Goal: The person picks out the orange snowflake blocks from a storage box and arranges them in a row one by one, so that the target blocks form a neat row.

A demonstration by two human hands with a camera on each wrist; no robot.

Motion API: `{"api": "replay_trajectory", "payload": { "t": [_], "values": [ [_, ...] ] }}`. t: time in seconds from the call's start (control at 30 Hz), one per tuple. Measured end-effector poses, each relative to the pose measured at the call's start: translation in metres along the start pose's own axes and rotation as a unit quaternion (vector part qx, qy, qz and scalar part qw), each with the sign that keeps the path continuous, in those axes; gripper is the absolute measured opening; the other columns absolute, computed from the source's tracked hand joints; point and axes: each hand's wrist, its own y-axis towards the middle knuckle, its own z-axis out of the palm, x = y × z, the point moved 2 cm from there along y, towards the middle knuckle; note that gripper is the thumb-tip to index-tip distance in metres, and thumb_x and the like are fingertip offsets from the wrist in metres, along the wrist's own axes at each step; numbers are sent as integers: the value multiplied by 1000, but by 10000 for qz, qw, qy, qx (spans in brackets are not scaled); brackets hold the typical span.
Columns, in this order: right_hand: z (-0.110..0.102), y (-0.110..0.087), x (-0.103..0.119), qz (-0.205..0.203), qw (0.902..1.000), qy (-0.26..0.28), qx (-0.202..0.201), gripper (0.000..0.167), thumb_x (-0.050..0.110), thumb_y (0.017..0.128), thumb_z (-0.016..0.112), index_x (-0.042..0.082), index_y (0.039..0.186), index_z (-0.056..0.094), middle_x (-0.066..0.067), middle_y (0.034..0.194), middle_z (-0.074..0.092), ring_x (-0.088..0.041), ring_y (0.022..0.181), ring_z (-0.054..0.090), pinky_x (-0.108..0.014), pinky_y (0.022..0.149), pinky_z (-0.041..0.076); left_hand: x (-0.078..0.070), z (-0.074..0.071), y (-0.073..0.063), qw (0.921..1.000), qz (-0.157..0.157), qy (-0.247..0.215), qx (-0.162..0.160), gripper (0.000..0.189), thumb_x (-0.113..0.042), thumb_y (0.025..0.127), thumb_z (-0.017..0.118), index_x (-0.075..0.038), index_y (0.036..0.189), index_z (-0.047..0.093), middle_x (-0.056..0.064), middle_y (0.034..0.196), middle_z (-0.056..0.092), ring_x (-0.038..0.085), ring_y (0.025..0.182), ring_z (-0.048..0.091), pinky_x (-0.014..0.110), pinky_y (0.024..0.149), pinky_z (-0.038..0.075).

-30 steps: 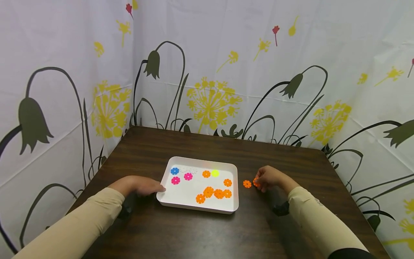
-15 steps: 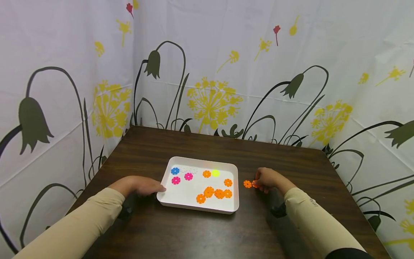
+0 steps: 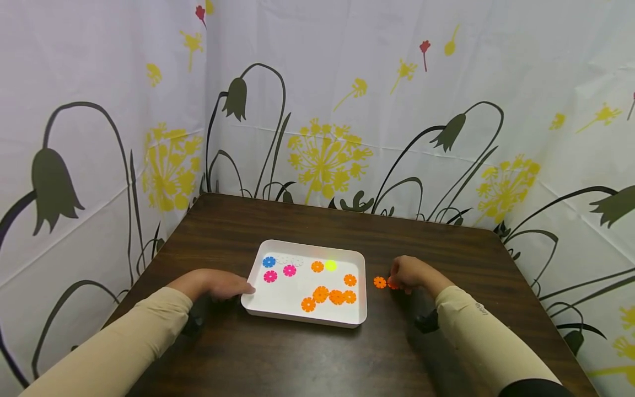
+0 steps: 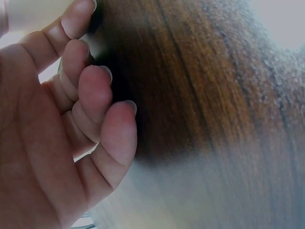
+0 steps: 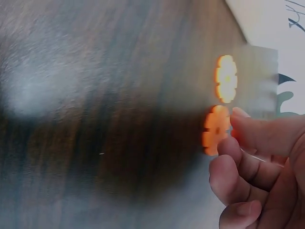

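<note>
A white rectangular tray point(image 3: 285, 306) lies on the dark wooden table. At its left end my left hand point(image 3: 223, 285) grips the wall, the thumb over the rim; the left wrist view shows this hand's fingers point(image 4: 119, 133) curled, their contact with the tray hidden. To the right of the tray my right hand point(image 3: 410, 273) pinches a notched orange snowflake disc point(image 5: 215, 131) between thumb and fingertips, low at the tabletop. A second orange snowflake disc point(image 3: 379, 282) lies flat on the table between the tray and that hand.
Inside the tray lie several orange discs point(image 3: 321, 294), some overlapping. It also holds a yellow disc point(image 3: 330, 266), two pink discs point(image 3: 290, 271), a blue disc point(image 3: 269, 262) and pale white discs point(image 3: 290, 261). A patterned curtain point(image 3: 322, 82) hangs behind the table point(image 3: 307, 358).
My right hand has shifted slightly left and lowered, bringing its disc closer to the loose orange one. The left hand and the tray have stayed in place.
</note>
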Motion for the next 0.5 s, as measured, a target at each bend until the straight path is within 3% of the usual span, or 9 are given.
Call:
{"api": "replay_trajectory", "payload": {
  "t": [0.2,0.5],
  "values": [
    [-17,-2,12,-127,9993,315,139,19,24,95,65,5,94,62,-10,71,65,-23,59,64,-36,57,55,1,0,1,10000,-16,28,28,55,-44,100,47,-3,136,52,12,118,58,31,108,55,56,100,45],
    [-40,-3,49,-300,9959,798,310,33,31,95,65,2,110,67,-10,85,70,-23,70,67,-38,66,58,1,0,3,10000,-36,27,60,53,-45,99,48,-5,133,53,10,111,57,30,101,56,53,90,50]
  ]
}}
